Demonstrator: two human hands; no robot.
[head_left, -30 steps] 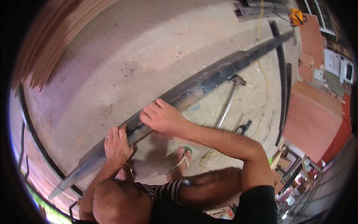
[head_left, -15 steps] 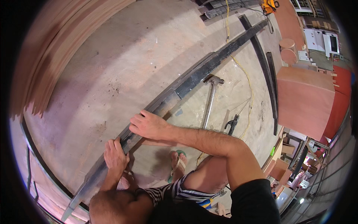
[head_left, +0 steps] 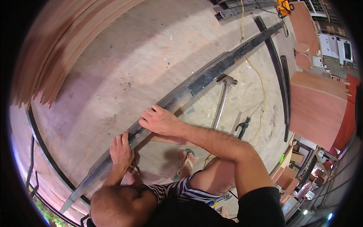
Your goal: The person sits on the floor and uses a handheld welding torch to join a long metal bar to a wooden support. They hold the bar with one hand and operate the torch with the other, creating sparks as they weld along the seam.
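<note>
A long dark metal bar (head_left: 211, 73) runs diagonally from the lower left to the upper right, with a seam near its middle. My left hand (head_left: 121, 150) is wrapped over its near edge, toward the lower end. A little farther up the same bar, my right hand (head_left: 159, 120) grips it with curled fingers; the thumb is hidden. Right of the bar, a claw hammer (head_left: 222, 99) lies on the concrete floor, its handle end hidden behind my right forearm. A black clamp-like tool (head_left: 243, 127) lies beside it.
Stacked wooden boards (head_left: 56, 49) stand at the left. More dark metal bars (head_left: 286, 87) lie at the right, by a large wooden box (head_left: 317, 109). A yellow cord (head_left: 261, 83) crosses the floor under the long bar. An orange tool (head_left: 284, 8) sits at the far right.
The view has shifted a little, so the floor and objects appear farther right. Both hands stay on the bar in about the same places.
</note>
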